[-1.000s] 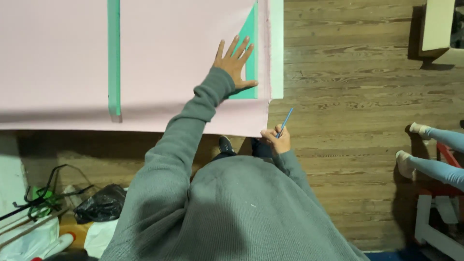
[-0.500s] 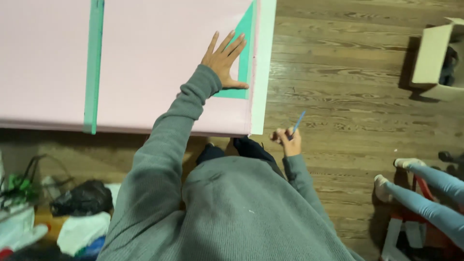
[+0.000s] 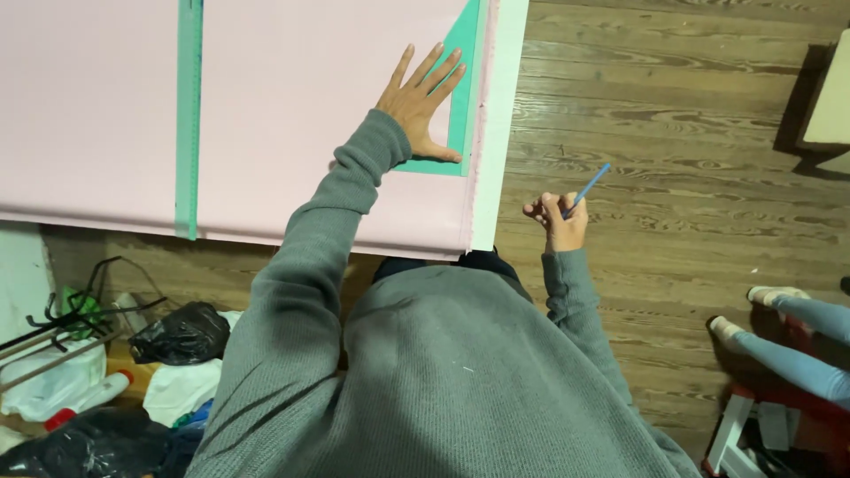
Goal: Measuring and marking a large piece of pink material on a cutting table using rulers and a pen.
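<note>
My left hand (image 3: 419, 102) lies flat, fingers spread, on a green triangular set square (image 3: 459, 106) near the right edge of a pink sheet (image 3: 292, 106) spread on a table. A long green straight ruler (image 3: 188, 115) lies across the sheet further left. My right hand (image 3: 558, 219) is off the table's right side, over the wooden floor, closed around a blue pencil (image 3: 588, 188) that points up and to the right. Both arms wear grey knit sleeves.
A white table edge (image 3: 498, 124) borders the pink sheet on the right. Black bags (image 3: 181, 335), bottles and white cloth are piled at lower left. Another person's legs in light blue (image 3: 792, 341) sit at lower right by a stool. A box (image 3: 828, 102) stands at upper right.
The view has shifted slightly to the right. My right hand with the pencil has moved away from the sheet's edge out over the floor. My left hand has stayed pressed on the set square.
</note>
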